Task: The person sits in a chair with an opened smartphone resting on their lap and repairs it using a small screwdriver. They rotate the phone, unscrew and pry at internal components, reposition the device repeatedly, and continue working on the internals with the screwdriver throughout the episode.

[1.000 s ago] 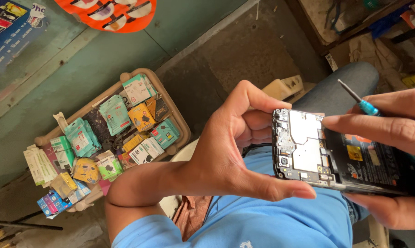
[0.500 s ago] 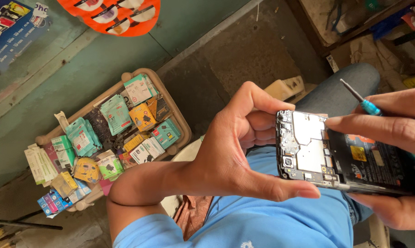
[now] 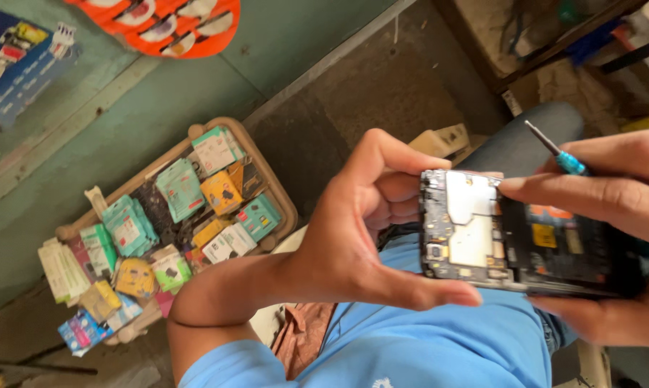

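The left hand (image 3: 353, 237) grips the opened phone (image 3: 518, 233) by its edges while the right hand (image 3: 612, 194), fingers pinching a small screwdriver (image 3: 554, 152), steadies it, apparently mid-disassembly, so the tip must next meet a screw.

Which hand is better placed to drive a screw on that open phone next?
Probably the right hand: it holds the screwdriver, tip raised just above the phone. The left hand pinches the phone's end, steadying it.

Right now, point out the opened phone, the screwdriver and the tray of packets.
opened phone (image 3: 475, 230), head view, on its silver metal shield.
screwdriver (image 3: 570, 164), head view, on its blue grip.
tray of packets (image 3: 285, 205), head view, on its beige rim.
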